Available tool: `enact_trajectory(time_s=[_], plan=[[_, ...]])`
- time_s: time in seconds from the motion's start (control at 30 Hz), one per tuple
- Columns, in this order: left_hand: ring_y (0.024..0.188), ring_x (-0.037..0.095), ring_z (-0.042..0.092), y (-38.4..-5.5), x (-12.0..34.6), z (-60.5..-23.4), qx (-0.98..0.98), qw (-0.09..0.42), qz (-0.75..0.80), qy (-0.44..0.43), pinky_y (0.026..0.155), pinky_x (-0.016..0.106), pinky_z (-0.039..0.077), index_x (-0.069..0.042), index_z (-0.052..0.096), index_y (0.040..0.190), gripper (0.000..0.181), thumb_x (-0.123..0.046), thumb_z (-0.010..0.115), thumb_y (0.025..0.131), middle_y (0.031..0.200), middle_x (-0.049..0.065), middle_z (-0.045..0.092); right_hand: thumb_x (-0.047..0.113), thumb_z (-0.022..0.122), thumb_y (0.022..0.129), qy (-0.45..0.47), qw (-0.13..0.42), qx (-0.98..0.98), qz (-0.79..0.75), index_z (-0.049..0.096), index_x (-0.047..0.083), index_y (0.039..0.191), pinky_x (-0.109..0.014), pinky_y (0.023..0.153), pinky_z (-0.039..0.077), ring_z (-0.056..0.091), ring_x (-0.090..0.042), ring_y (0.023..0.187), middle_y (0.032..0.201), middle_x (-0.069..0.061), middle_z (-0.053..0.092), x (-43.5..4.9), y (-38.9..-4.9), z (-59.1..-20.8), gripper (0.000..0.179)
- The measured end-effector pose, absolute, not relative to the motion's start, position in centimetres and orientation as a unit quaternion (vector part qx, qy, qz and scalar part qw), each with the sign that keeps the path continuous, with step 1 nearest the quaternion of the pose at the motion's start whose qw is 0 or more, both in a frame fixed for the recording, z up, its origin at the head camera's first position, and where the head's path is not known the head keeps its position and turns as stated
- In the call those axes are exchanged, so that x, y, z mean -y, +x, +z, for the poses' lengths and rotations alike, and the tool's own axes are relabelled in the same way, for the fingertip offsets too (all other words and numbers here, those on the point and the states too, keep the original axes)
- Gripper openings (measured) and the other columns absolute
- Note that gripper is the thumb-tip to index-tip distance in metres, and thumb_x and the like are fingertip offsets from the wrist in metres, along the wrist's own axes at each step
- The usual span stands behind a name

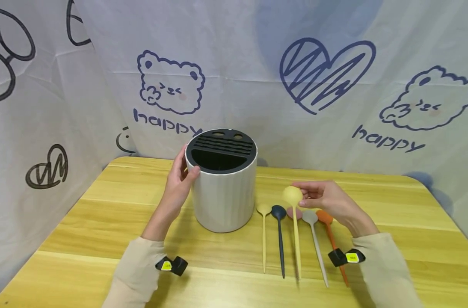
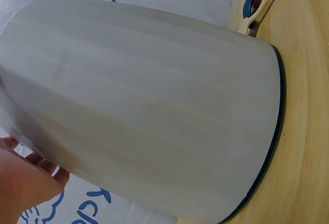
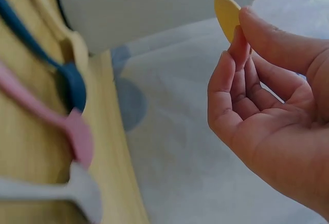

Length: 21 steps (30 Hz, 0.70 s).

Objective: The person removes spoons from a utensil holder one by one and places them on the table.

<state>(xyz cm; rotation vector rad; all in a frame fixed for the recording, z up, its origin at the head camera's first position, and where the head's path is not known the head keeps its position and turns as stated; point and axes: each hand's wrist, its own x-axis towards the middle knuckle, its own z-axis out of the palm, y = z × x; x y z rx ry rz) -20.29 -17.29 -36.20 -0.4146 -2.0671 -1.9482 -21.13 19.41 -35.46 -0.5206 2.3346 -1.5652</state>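
A white ribbed utensil holder (image 1: 224, 201) with a dark slotted lid (image 1: 218, 160) stands upright on the table. My left hand (image 1: 179, 177) grips its upper left side, thumb at the front of the rim and fingers round the back. With thumb and fingertips my right hand (image 1: 326, 200) pinches a yellow spoon (image 1: 293, 195) by the edge of its bowl. That spoon is raised above the others, its handle hanging down toward the table. In the right wrist view, the yellow spoon's bowl (image 3: 226, 21) shows between thumb and forefinger.
On the table (image 1: 103, 239), right of the holder, lie a pale yellow spoon (image 1: 264, 208), a dark blue spoon (image 1: 279, 212), a partly covered pink spoon (image 3: 79, 136), a grey spoon (image 1: 310, 217) and an orange spoon (image 1: 324, 216). A printed cloth (image 1: 241, 98) hangs behind.
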Motion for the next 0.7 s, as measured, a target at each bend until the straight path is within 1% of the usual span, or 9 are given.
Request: enact_trajectory(time_s=[0.23, 0.33, 0.43, 0.57, 0.7], plan=[[0.142, 0.017, 0.023, -20.3, 17.2, -36.1, 0.715, 0.135, -0.67, -0.145, 0.114, 0.04, 0.024, -0.013, 0.02, 0.155, 0.076, -0.04, 0.057, 0.094, 0.158, 0.0, 0.022, 0.002, 0.069, 0.086, -0.169, 0.151, -0.832, -0.507, 0.048, -0.009, 0.136, -0.026, 0.075, 0.052, 0.056, -0.019, 0.092, 0.108, -0.014, 0.062, -21.9, -21.0, -36.9, 0.056], [0.142, 0.016, 0.022, -20.2, 17.2, -36.0, 0.716, 0.135, -0.67, -0.142, 0.114, 0.039, 0.023, -0.013, 0.019, 0.155, 0.077, -0.04, 0.057, 0.094, 0.158, 0.0, 0.021, 0.003, 0.069, 0.086, -0.161, 0.166, -0.832, -0.504, 0.047, -0.01, 0.136, -0.03, 0.077, 0.054, 0.058, -0.019, 0.09, 0.105, -0.014, 0.062, -23.3, -20.9, -37.4, 0.057], [0.143, 0.016, 0.022, -20.1, 17.3, -36.0, 0.715, 0.136, -0.671, -0.141, 0.114, 0.039, 0.023, -0.013, 0.019, 0.155, 0.077, -0.04, 0.057, 0.094, 0.158, 0.0, 0.021, 0.003, 0.071, 0.084, -0.154, 0.173, -0.832, -0.504, 0.046, -0.013, 0.135, -0.03, 0.079, 0.054, 0.061, -0.018, 0.088, 0.101, -0.014, 0.065, -24.8, -20.7, -38.0, 0.059], [0.142, 0.016, 0.022, -20.1, 17.3, -36.1, 0.712, 0.137, -0.673, -0.146, 0.114, 0.039, 0.023, -0.012, 0.019, 0.155, 0.077, -0.04, 0.057, 0.094, 0.158, 0.0, 0.021, 0.004, 0.072, 0.082, -0.15, 0.173, -0.835, -0.501, 0.047, -0.015, 0.133, -0.027, 0.081, 0.053, 0.063, -0.017, 0.09, 0.104, -0.016, 0.066, -26.9, -20.6, -38.7, 0.06], [0.142, 0.016, 0.022, -20.2, 17.2, -36.1, 0.712, 0.135, -0.674, -0.146, 0.114, 0.039, 0.023, -0.012, 0.019, 0.155, 0.077, -0.04, 0.057, 0.095, 0.158, -0.001, 0.021, 0.007, 0.072, 0.083, -0.147, 0.175, -0.837, -0.498, 0.046, -0.016, 0.133, -0.025, 0.081, 0.053, 0.063, -0.014, 0.092, 0.106, -0.017, 0.066, -28.8, -20.7, -39.0, 0.06]])
